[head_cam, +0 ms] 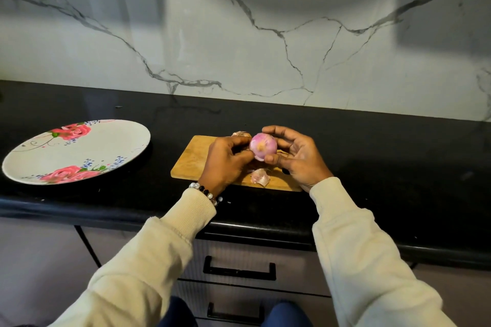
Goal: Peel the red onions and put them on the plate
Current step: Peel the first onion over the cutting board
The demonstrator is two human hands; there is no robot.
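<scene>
Both hands curl round the red onion [263,146] over the cutting board [191,160]: right hand [297,158] cupping, left hand [225,160] pinching its near-left side. Left fingertips mostly hidden.

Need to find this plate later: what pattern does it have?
The plate is off-white with pink-red roses, green leaves and small blue flecks, shown in the head view.

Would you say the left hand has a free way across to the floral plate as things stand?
Probably yes. The left hand is busy on the onion, but only bare black counter lies between it and the plate, which sits on that same side.
</scene>
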